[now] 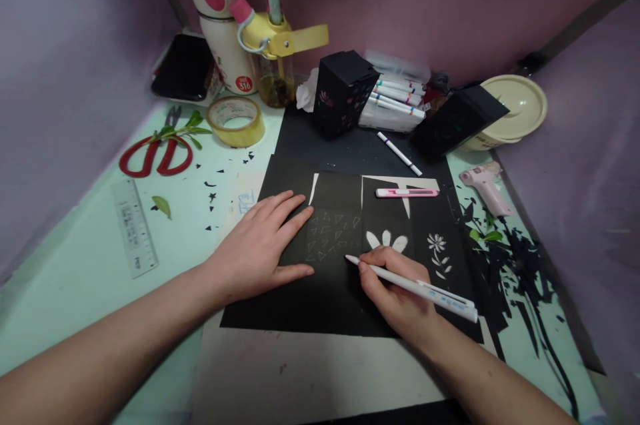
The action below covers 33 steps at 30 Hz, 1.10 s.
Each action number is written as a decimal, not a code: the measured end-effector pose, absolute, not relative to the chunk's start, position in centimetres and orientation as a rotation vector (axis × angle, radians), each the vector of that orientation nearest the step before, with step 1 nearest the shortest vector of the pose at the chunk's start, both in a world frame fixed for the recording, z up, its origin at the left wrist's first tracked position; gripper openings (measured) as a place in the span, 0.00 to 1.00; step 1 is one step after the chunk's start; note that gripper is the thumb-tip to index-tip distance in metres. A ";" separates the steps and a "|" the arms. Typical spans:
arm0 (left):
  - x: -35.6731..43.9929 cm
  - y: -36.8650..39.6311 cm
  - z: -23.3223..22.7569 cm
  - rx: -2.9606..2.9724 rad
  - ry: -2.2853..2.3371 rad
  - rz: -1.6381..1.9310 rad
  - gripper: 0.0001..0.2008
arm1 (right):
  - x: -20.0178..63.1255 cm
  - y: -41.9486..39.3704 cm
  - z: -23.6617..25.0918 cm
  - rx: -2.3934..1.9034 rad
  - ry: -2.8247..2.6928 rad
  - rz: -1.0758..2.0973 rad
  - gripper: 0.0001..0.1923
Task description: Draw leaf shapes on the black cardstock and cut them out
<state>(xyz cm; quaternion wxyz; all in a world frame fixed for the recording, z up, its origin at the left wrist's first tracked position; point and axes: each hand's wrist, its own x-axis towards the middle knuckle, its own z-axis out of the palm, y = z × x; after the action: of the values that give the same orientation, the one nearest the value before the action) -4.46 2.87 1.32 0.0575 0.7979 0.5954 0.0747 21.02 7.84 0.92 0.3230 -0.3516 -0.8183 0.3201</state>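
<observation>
My left hand (267, 238) lies flat with its fingers stretched over the left part of a black paper sheet (310, 305). In my right hand (400, 285) a white pen (423, 288) is gripped, its tip at the paper just below a panel of small drawn triangles and other shapes. Right of that panel, white petal shapes (387, 239) show in the sheet, partly hidden by my right hand. Further right a small flower with a stem and leaves (437, 245) shows white. A pink craft knife (407, 193) rests across the sheet's upper part.
Left of the sheet are red-handled scissors (150, 157), a clear ruler (134, 228) and a tape roll (236, 121). Behind stand bottles (225, 45), a black paper box (343, 95) and several markers (395, 105). At right lie a pink glue gun (487, 188) and black paper scraps (525, 258).
</observation>
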 end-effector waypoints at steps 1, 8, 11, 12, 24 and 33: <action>-4.5 2.9 1.3 2.421 1.805 0.222 0.43 | 21.0 7.8 0.9 -0.921 -2.151 0.844 0.05; -4.5 2.7 1.4 2.438 1.808 0.206 0.43 | 20.9 7.9 0.9 -0.906 -2.167 0.858 0.06; -4.5 2.7 1.3 2.443 1.810 0.208 0.43 | 20.9 7.9 0.8 -0.907 -2.174 0.887 0.06; -4.5 2.8 1.3 2.444 1.810 0.211 0.43 | 21.0 7.9 0.8 -0.906 -2.176 0.892 0.06; -4.5 2.7 1.3 2.442 1.807 0.210 0.43 | 20.9 7.8 0.7 -0.998 -2.146 0.793 0.09; -4.4 2.8 1.4 2.441 1.809 0.220 0.43 | 21.2 7.8 0.4 -0.948 -2.121 0.820 0.08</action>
<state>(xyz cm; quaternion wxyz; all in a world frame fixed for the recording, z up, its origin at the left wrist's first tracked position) -4.41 2.83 1.35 0.0477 0.8005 0.5930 0.0720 21.18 7.82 0.42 0.3325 -0.3630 -0.8118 0.3141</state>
